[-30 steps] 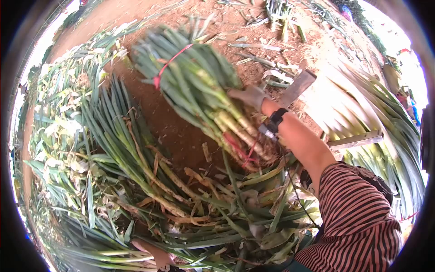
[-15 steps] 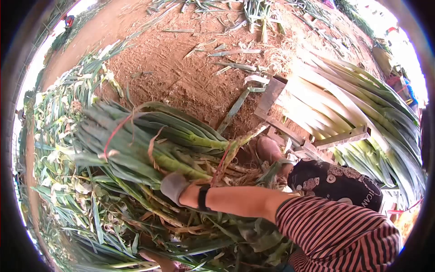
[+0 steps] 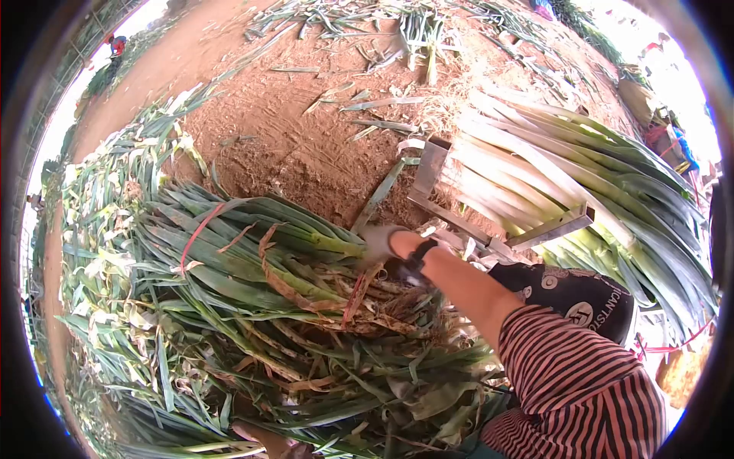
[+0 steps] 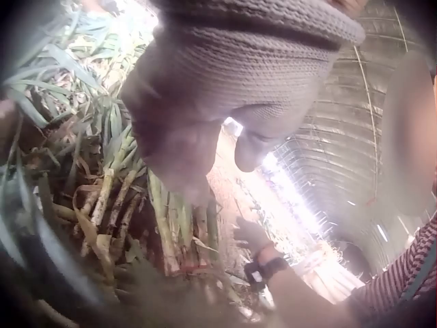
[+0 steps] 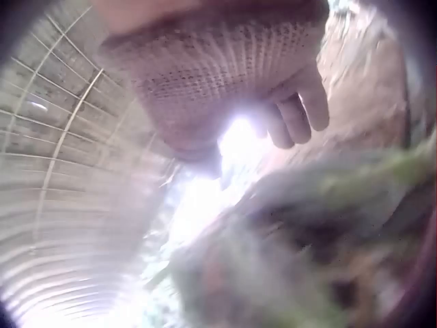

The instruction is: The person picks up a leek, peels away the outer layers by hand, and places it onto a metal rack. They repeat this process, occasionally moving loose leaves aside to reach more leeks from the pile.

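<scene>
A bundle of long green onions (image 3: pixel 267 252) lies on the leaf pile, with a red tie (image 3: pixel 200 229) round its leaves and another (image 3: pixel 354 298) near its roots. My gloved right hand (image 3: pixel 378 243) is just above the stalks, at the bundle's far edge. In the right wrist view that hand (image 5: pixel 239 89) has loosely extended fingers and grips nothing visible. My left hand (image 3: pixel 264 440) is low in the head view, partly hidden beside leaves. The left wrist view shows this gloved hand (image 4: pixel 212 89) with thumb and fingers apart, over loose stalks (image 4: pixel 116 198).
On the right, a stack of thick white-stemmed onions (image 3: pixel 550 176) lies against a metal frame (image 3: pixel 554 228). Trimmed leaves (image 3: pixel 115 268) cover the left side. Bare soil (image 3: pixel 290 145) with scraps lies beyond the bundle. A distant person (image 3: pixel 117 46) is at the upper left.
The tied bundle, earlier lifted by my right hand, has come down leftward onto the pile. My right hand has since moved away from me and rightward to its far edge. The left hand stays low.
</scene>
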{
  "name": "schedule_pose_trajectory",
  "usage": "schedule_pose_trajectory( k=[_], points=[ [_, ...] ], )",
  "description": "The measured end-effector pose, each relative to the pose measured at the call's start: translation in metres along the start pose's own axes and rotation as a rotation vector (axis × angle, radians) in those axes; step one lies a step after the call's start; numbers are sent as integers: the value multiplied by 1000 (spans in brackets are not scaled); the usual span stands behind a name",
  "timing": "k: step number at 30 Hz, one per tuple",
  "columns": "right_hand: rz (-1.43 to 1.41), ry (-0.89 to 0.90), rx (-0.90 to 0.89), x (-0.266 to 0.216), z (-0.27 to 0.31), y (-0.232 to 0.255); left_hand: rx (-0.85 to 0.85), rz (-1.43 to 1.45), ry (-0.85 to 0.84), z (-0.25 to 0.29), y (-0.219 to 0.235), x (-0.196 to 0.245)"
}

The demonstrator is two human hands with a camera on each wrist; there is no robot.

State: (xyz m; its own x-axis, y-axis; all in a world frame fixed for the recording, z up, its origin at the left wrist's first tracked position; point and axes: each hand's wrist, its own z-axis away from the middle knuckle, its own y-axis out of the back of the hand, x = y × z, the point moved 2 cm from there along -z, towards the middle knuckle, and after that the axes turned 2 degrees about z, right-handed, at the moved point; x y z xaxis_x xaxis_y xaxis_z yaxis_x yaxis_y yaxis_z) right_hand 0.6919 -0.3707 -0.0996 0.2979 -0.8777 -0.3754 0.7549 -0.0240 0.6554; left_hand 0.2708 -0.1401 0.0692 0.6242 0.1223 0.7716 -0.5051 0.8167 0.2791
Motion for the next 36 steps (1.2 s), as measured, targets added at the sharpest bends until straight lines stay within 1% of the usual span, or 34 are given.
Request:
schedule_pose_trajectory(
  k=[1, 2, 5, 6, 8, 9, 10, 11, 13, 14, 16, 17, 19, 20, 21, 22, 23, 24, 25, 26, 27, 29, 30, 31, 32, 33, 34, 36],
  points=[
    [94, -23, -164, 19, -9, -22, 7, 14, 20, -6, -10, 2],
    [118, -34, 20, 15, 11, -23, 14, 24, 46, -14, -23, 4],
    [98, -45, 219, 21, -24, -49, 43, 46, 117, -54, -62, 0],
    [96, -23, 282, 9, -15, -44, 51, 48, 143, -72, -71, -11],
    [62, 30, 340, -9, -18, -46, -114, 226, 47, -124, -112, -20],
    [51, 53, 370, -19, -22, -47, -150, 332, -10, -158, -137, -31],
    [-51, 54, 376, -40, -24, -57, -183, 386, 69, -198, -161, -61],
    [-152, 58, 381, -65, -24, -70, -211, 443, 147, -226, -177, -80],
    [-108, 14, 384, -103, -17, -69, -228, 750, 262, -234, -196, -66],
    [-142, 51, 342, -111, -16, -67, -239, 903, 322, -235, -202, -61],
    [-214, 127, 259, -127, -16, -66, -267, 1089, 429, -241, -173, -69],
    [-203, 164, 245, -139, -12, -60, -286, 1189, 483, -247, -161, -69],
    [-191, 241, 197, -167, -5, -60, -220, 1069, 297, -248, -138, -58],
    [-217, 242, 247, -180, -12, -65, -172, 996, 206, -248, -118, -57],
    [-248, 248, 297, -195, -21, -70, -170, 754, 63, -259, -94, -73],
    [-275, 259, 351, -208, -27, -73, -166, 512, -77, -261, -81, -68],
    [-263, 257, 331, -210, -40, -80, -61, 569, 53, -251, -72, -71],
    [-249, 257, 315, -206, -65, -94, 55, 635, 176, -228, -74, -42],
    [-235, 255, 300, -207, -76, -96, -112, 503, 157, -229, -70, -75],
    [-306, 190, 203, -202, -72, -85, -273, 368, 115, -231, -65, -108],
    [-370, 123, 108, -193, -64, -72, -277, 117, 38, -220, -76, -124],
    [-285, 141, 152, -175, -75, -75, -203, -572, -207, -176, -100, -143],
    [-239, 196, 123, -163, -65, -67, -190, -774, -283, -154, -111, -151],
    [-195, 249, 91, -148, -53, -60, -199, -869, -300, -133, -118, -156],
    [-197, 275, 148, -130, -44, -59, -265, -857, -131, -110, -123, -143],
    [-135, 239, 156, -111, -43, -59, -330, -838, 34, -95, -129, -140],
    [-128, 199, 243, -92, -34, -62, -361, -850, 14, -85, -134, -147],
    [-136, 31, 153, -59, 4, -74, -426, -884, -27, -67, -137, -172]
  ],
)
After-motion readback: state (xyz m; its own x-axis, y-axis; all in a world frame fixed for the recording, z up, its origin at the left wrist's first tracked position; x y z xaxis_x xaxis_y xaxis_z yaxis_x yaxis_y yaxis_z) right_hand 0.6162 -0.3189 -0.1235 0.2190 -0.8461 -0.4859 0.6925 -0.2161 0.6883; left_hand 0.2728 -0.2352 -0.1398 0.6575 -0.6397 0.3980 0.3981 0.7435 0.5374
